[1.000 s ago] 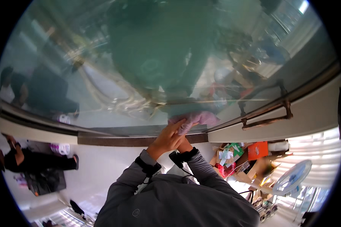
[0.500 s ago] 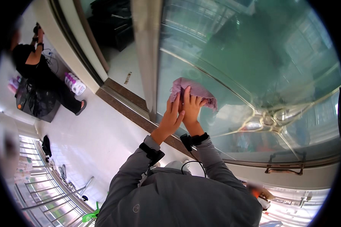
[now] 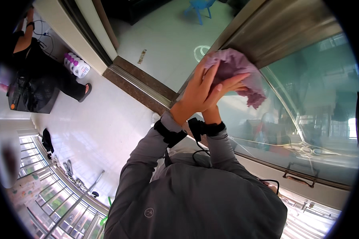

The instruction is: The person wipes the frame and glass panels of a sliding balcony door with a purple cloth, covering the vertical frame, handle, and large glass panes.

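Observation:
A crumpled mauve cloth (image 3: 249,81) lies against the glass door (image 3: 275,119), where the pane meets its brown side frame (image 3: 263,30). My right hand (image 3: 240,84) is pressed on the cloth, its fingers reaching across the folds; much of its palm is hidden behind my left hand. Crossing over it is my left hand (image 3: 193,95), fingers extended and parted, its fingertips at the cloth's left edge. Black bands wrap both wrists, and a dark cable hangs between them.
Left of the door, a doorway with a metal track (image 3: 143,85) opens onto a room with a blue chair (image 3: 200,8). At far left a person in black (image 3: 48,69) stands by a dark box (image 3: 34,97) and white bottles (image 3: 77,67). A handle (image 3: 299,180) sits low on the door.
Both hands and the cloth have moved up and to the right. The door's side frame now slants, and more of the room shows through the doorway.

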